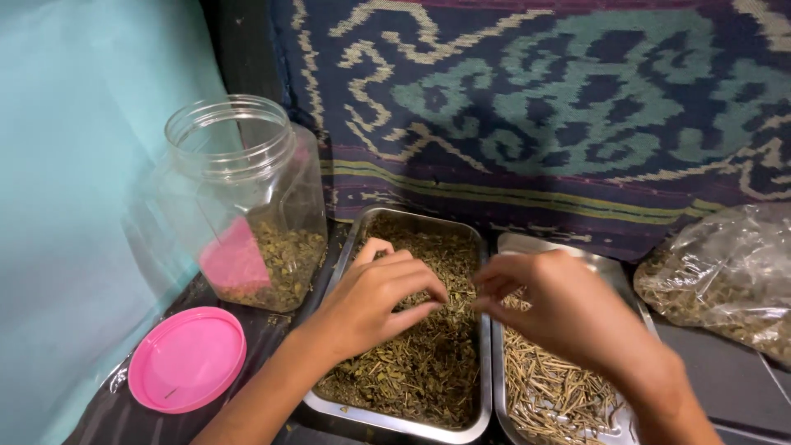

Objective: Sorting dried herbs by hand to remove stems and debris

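The fingers of the left hand (375, 297) are bunched with the tips drawn together, pinching at the dried green-brown leaf bits (420, 363) that fill the left rectangular steel tray (350, 239). The fingers of the right hand (560, 309) curl inward toward the thumb, tips close together above the seam where that tray meets its neighbour; whether they grip a stem I cannot tell.

Just to the right of the leaf tray, touching it, sits a second rectangular steel tray (527, 243) holding pale straw-coloured stems (552, 395). By the look of it, the step in hand is sorting: stems picked out of the leaf mix and laid in the right tray. The next move would call for a fine pinch on a single stem, lifted clear without dragging leaf across.

Left of the leaf tray stands an open clear plastic jar (239, 189), partly filled with the same leaf. Near it, further left and forward, lies a round pink plastic lid (188, 358). Well to the right of the trays rests a clear plastic bag of dried plant matter (725, 276). Behind everything hangs a dark blue woven cloth with teal and cream patterning (535, 107).
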